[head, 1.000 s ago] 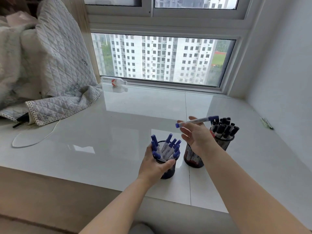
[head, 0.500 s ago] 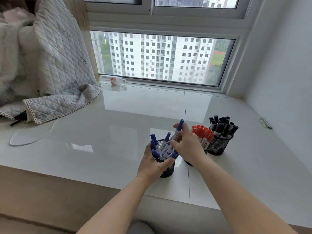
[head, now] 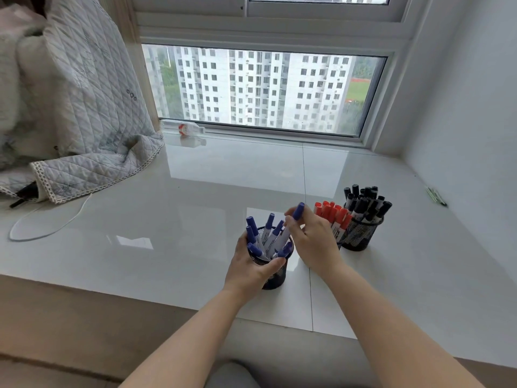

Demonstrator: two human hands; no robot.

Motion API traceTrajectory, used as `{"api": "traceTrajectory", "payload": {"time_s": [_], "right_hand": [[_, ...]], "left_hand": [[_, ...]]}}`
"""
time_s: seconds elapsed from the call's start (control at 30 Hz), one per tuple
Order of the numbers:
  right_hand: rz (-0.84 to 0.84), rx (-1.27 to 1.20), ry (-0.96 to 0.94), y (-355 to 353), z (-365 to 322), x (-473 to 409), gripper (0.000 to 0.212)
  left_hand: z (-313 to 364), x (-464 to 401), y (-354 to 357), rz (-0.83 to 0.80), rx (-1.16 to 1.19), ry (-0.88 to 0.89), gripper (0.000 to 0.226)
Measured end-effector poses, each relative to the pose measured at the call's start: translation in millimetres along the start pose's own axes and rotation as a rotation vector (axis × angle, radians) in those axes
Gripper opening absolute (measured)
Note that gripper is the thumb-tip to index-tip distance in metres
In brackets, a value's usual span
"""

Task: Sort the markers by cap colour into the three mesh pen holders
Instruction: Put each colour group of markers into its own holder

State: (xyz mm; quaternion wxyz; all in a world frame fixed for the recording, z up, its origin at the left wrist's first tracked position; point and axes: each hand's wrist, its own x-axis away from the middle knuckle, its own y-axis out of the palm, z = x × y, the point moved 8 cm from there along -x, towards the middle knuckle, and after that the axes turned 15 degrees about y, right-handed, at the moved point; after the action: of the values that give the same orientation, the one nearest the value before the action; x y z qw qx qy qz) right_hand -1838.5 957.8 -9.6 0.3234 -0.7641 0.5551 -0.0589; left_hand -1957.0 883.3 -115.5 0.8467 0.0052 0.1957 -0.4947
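Note:
Three black mesh pen holders stand on the glossy white sill. My left hand (head: pixel 249 268) grips the nearest holder (head: pixel 275 277), which is filled with several blue-capped markers (head: pixel 268 236). My right hand (head: pixel 312 242) pinches one more blue-capped marker (head: pixel 297 212), standing almost upright with its lower end inside that holder. Behind my right hand sits the holder of red-capped markers (head: pixel 333 217), its mesh mostly hidden. Further right, the third holder (head: pixel 361 233) carries several black-capped markers (head: pixel 365 201).
A quilted grey blanket (head: pixel 84 130) lies heaped at the left, with a white cable (head: pixel 50 228) looping out from under it. A small plastic bottle (head: pixel 183 127) lies by the window frame. A green object (head: pixel 436 196) rests near the right wall.
My right hand has carried the blue-capped marker from above the right-hand holders to the nearest holder and tipped it upright into it. The red-capped markers came into sight.

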Motion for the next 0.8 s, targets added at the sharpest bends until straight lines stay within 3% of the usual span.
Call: {"api": "traceTrajectory", "payload": {"time_s": [0.07, 0.17, 0.23, 0.4, 0.6, 0.7, 0.8], "right_hand": [[0.014, 0.013, -0.003, -1, 1, -3, 0.011], [-0.031, 0.023, -0.005, 3, 5, -2, 0.045], [-0.054, 0.057, 0.006, 6, 11, -1, 0.055], [-0.157, 0.078, 0.091, 22, 28, 3, 0.027], [-0.285, -0.112, 0.290, 33, 47, 10, 0.033], [-0.147, -0.111, 0.248, 20, 51, 15, 0.029], [0.193, -0.092, 0.221, -10, 59, 24, 0.015]], "left_hand": [[0, 1, 1, 0.000, 0.010, 0.003, 0.067], [2, 0, -1, 0.006, 0.003, 0.018, 0.067], [2, -1, 0, -0.001, 0.008, 0.024, 0.068], [2, 0, 0, 0.011, 0.008, 0.013, 0.064], [3, 0, -4, 0.021, -0.053, 0.007, 0.060], [5, 0, -10, 0.041, -0.108, 0.001, 0.061], [5, -2, -17, 0.053, -0.136, -0.004, 0.068]]}}
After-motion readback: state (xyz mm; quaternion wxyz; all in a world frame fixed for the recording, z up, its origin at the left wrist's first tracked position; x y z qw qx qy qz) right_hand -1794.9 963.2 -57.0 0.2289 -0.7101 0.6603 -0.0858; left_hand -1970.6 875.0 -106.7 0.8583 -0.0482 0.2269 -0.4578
